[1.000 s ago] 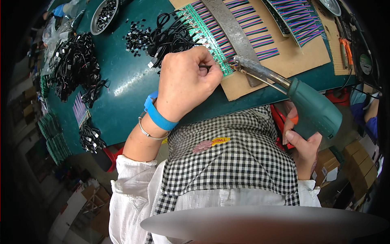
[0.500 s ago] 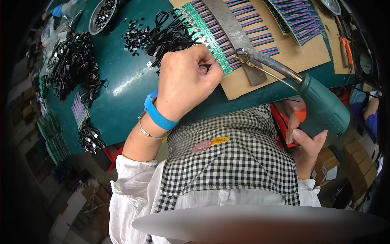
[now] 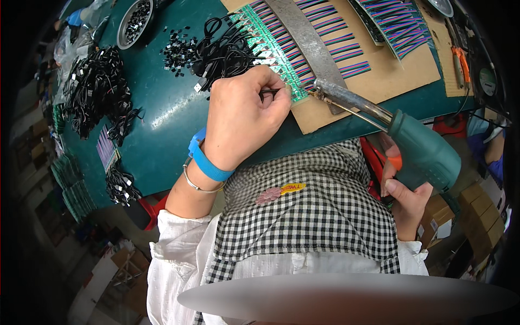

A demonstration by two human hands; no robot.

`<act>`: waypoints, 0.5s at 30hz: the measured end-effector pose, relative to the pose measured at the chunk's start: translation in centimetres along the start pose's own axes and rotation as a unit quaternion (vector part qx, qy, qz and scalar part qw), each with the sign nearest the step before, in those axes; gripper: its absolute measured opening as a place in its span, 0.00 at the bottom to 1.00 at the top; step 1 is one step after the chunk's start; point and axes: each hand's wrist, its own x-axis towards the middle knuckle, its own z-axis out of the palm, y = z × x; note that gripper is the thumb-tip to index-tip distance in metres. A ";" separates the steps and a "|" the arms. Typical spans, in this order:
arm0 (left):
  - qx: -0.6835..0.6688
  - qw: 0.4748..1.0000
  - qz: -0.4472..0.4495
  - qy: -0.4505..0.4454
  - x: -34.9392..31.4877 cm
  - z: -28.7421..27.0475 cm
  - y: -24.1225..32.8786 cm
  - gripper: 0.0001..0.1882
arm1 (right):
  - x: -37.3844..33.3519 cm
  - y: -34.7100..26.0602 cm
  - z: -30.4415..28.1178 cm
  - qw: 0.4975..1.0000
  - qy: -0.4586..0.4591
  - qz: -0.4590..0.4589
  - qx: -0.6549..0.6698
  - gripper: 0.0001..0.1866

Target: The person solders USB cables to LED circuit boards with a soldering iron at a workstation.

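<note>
My left hand point(image 3: 244, 116) is closed in a pinch on a thin black cable point(image 3: 269, 93) at the near end of a strip of green circuit boards point(image 3: 277, 57). Short multicoloured wires run from the boards, under a flat metal bar point(image 3: 306, 38). My right hand point(image 3: 406, 197) is wrapped round the handle of a green soldering gun point(image 3: 425, 149) with an orange trigger. The gun's metal tip points left and is close to the near end of the strip, by my left fingertips. Whether it touches a board I cannot tell.
Cardboard point(image 3: 398, 89) lies under the boards. Loose black USB cables point(image 3: 222, 54) and small black parts point(image 3: 179, 51) are beyond my left hand. A metal bowl point(image 3: 127, 27) and a big cable pile point(image 3: 95, 95) lie left. More wired boards point(image 3: 395, 27) and orange-handled pliers point(image 3: 461, 65) are right.
The soldering gun has shifted a little left and toward me, its tip coming to the board strip's near end. My left hand has also moved slightly left with the cable.
</note>
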 end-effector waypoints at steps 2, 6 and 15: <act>-0.008 1.000 0.001 -0.002 -0.1 -0.1 0.0 0.05 | 0.0 0.0 0.1 1.000 -0.012 -0.007 0.001 0.28; -0.004 1.000 0.001 -0.011 -0.2 0.1 -0.3 0.05 | 0.0 0.2 0.1 1.000 -0.008 -0.004 0.004 0.27; -0.018 1.000 -0.010 0.006 -0.4 0.4 -0.2 0.05 | 0.3 0.3 0.3 1.000 -0.004 0.017 -0.001 0.26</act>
